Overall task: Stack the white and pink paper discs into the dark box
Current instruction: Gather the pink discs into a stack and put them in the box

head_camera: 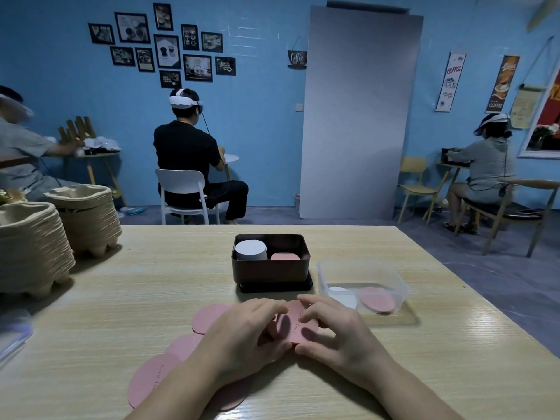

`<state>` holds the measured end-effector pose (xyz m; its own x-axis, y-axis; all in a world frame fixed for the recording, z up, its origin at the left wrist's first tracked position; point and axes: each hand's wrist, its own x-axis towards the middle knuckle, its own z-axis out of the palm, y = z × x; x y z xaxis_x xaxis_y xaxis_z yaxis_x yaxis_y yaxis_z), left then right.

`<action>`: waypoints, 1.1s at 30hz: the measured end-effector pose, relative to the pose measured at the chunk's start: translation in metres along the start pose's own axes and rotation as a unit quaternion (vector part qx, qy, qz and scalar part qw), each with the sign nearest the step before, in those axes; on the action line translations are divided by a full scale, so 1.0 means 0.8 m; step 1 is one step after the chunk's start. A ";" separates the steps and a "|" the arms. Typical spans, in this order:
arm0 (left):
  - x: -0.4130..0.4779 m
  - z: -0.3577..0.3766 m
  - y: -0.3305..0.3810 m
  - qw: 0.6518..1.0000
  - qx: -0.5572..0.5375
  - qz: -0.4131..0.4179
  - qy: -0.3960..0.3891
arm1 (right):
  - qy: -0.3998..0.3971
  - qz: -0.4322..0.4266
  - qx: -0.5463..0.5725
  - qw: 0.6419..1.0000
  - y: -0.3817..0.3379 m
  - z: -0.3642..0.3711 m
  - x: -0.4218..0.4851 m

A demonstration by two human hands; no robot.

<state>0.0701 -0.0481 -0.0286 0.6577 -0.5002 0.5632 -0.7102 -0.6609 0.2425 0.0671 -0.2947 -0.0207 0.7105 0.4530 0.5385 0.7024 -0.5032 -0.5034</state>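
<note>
The dark box (270,270) stands mid-table on its lid, holding a tall stack of white discs (251,250) on the left and a lower stack of pink discs (284,256) on the right. Nearer to me, my left hand (242,334) and my right hand (336,325) both pinch a small stack of pink discs (295,324) just above the tabletop. Several loose pink discs (148,380) lie spread on the table under my left forearm.
A clear plastic tub (363,283) to the right of the box holds white and pink discs. Stacks of pulp cup trays (33,250) stand at the table's left. The wooden table (394,374) ends just beyond the box. People sit at other tables behind.
</note>
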 end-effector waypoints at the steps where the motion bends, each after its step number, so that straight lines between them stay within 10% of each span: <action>1: 0.000 0.000 0.000 1.000 -0.003 0.001 -0.005 | 0.004 -0.001 0.006 1.000 0.000 0.000 0.000; 33: 0.003 -0.013 0.007 1.000 0.007 -0.023 -0.017 | 0.009 0.035 -0.013 0.999 0.001 0.003 -0.002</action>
<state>0.0650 -0.0466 -0.0176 0.6979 -0.4881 0.5241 -0.6758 -0.6912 0.2561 0.0661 -0.2940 -0.0235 0.7564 0.4039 0.5145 0.6500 -0.5524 -0.5219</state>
